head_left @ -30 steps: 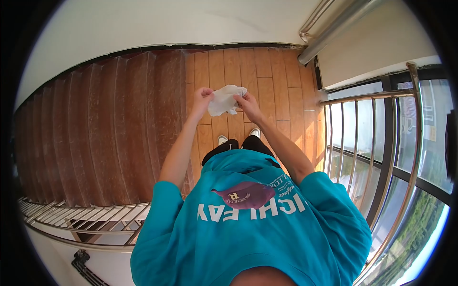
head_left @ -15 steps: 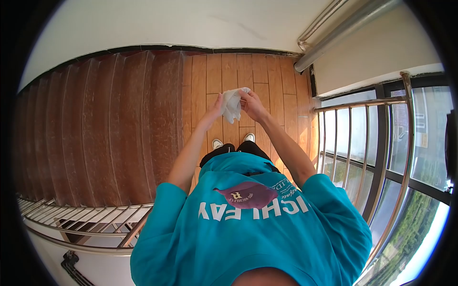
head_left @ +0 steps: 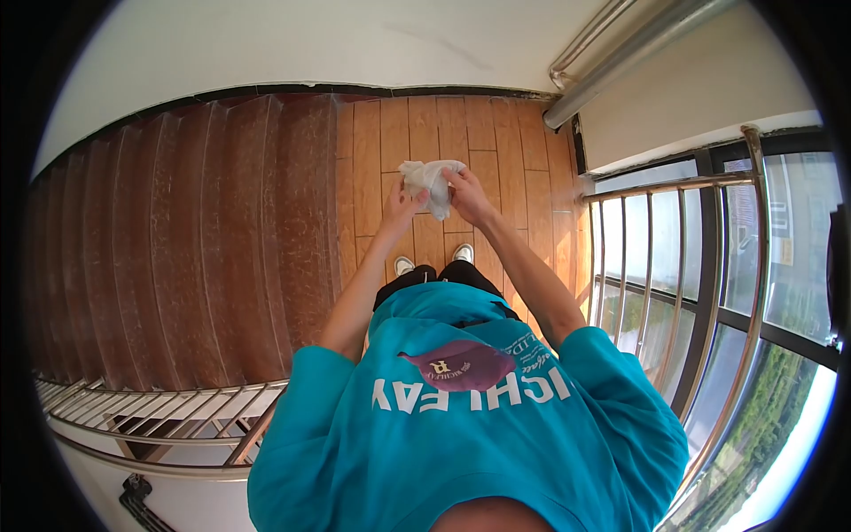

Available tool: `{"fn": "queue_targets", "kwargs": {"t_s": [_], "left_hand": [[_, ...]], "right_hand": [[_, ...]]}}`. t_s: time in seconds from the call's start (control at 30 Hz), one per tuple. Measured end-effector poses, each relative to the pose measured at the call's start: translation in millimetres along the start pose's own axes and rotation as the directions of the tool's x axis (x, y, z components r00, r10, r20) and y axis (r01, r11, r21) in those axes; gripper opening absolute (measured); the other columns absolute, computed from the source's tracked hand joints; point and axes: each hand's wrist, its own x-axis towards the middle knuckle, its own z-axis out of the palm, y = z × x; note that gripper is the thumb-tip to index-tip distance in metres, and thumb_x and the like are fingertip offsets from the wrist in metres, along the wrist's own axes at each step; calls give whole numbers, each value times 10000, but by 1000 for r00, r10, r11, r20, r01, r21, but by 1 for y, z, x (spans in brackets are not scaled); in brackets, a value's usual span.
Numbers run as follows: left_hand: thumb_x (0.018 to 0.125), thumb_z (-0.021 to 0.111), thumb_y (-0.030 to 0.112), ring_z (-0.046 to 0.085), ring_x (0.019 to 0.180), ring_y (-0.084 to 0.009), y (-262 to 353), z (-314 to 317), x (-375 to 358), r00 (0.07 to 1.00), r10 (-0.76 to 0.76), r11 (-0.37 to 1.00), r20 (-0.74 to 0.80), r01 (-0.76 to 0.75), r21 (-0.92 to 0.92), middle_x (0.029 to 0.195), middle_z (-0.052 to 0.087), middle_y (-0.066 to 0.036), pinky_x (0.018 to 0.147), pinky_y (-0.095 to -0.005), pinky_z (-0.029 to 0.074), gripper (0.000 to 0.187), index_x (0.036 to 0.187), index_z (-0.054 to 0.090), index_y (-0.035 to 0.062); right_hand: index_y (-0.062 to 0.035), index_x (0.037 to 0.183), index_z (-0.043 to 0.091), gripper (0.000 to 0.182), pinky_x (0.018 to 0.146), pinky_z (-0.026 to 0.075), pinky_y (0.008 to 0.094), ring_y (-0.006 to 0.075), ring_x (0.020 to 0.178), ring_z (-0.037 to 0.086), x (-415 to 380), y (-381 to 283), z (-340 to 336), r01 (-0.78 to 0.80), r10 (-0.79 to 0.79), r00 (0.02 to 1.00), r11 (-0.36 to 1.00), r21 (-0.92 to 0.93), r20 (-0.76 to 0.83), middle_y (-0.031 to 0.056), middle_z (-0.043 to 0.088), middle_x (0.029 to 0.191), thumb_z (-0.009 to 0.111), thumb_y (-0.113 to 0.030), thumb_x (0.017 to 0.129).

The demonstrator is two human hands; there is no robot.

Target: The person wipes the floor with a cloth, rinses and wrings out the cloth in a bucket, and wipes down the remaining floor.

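A crumpled, whitish wet wipe or thin cloth (head_left: 434,181) hangs between my two hands, out in front of my body above the floor. My left hand (head_left: 402,209) is closed on its lower left part, fingers partly behind the material. At its upper right edge, my right hand (head_left: 469,197) pinches it between thumb and fingers. One corner droops down between the hands, and folds bunch up over the left fingertips.
Brown stairs (head_left: 204,239) lie to the left of the wood-plank floor (head_left: 483,129). A metal railing (head_left: 651,244) runs before the windows on the right. Metal pipes (head_left: 612,75) cross the upper right corner. Another stair railing (head_left: 160,412) is at lower left.
My left hand has shifted its grip, its fingers now turned in over the cloth. The cloth's upper left part has bunched up and spread to the left. My right hand has barely moved.
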Motion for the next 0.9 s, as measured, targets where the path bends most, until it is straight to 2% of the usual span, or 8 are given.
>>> {"fn": "queue_targets", "kwargs": {"t_s": [0.1,0.17,0.4,0.53,0.6,0.7,0.77,0.9], "left_hand": [[980,687,483,646,1117,-178,-7,-17,7,977,88,981,196,-120,155,1192,701,-97,967,-306,480,569,1306,648,18],[996,673,456,682,965,-140,5,-20,6,967,-202,967,157,223,-126,1033,731,-56,862,-281,504,472,1177,702,21],[1016,632,485,682,821,-116,14,-22,15,936,-348,895,-43,319,-311,929,716,-13,691,-299,539,453,1123,682,47],[1043,496,585,703,839,-144,-8,-21,12,847,-514,724,136,514,-461,972,724,-38,694,-330,581,562,1170,671,66],[1048,434,629,713,837,-162,-11,-14,7,766,-563,628,310,640,-443,979,730,-48,708,-341,596,613,1175,673,79],[1020,314,735,708,828,-183,-18,-6,1,749,-658,677,80,635,-373,989,729,-57,722,-362,600,747,1192,674,104],[986,295,794,714,883,-209,-18,-19,-4,652,-758,652,6,758,6,1080,726,-77,720,-384,589,825,1255,661,105],[966,314,818,694,1003,-210,-3,-37,-16,547,-832,554,99,830,72,1151,710,-77,789,-392,578,861,1280,650,90]], "right_hand": [[-50,1268,571,264,838,567,300,148,1011,679,6,2,-8,22,-21,998,1000,-20,55,51,677,1155,583,-219,1065],[-26,1248,584,260,848,565,293,139,995,680,6,0,-9,18,-12,999,991,-136,43,52,684,1128,591,-210,1063],[-11,1146,632,209,772,559,290,129,901,672,-1,2,4,57,-45,996,983,-173,76,59,694,1048,647,-182,1027],[-27,1122,643,197,742,546,272,118,879,667,0,10,11,19,-8,997,989,-145,78,42,693,1030,655,-198,1025],[-37,1118,647,194,729,540,266,114,873,664,1,16,15,9,4,997,986,-165,77,33,692,1017,654,-209,1027],[-62,1102,650,176,689,529,259,103,852,659,2,30,17,37,-33,999,983,-180,24,16,683,979,642,-224,1035],[-89,1128,634,172,679,517,250,77,838,644,5,35,9,66,-48,995,974,-215,86,-6,678,987,617,-242,1052],[-86,1153,633,181,738,555,265,96,892,669,5,32,7,21,7,994,967,-255,108,3,691,1029,609,-236,1055]]}}
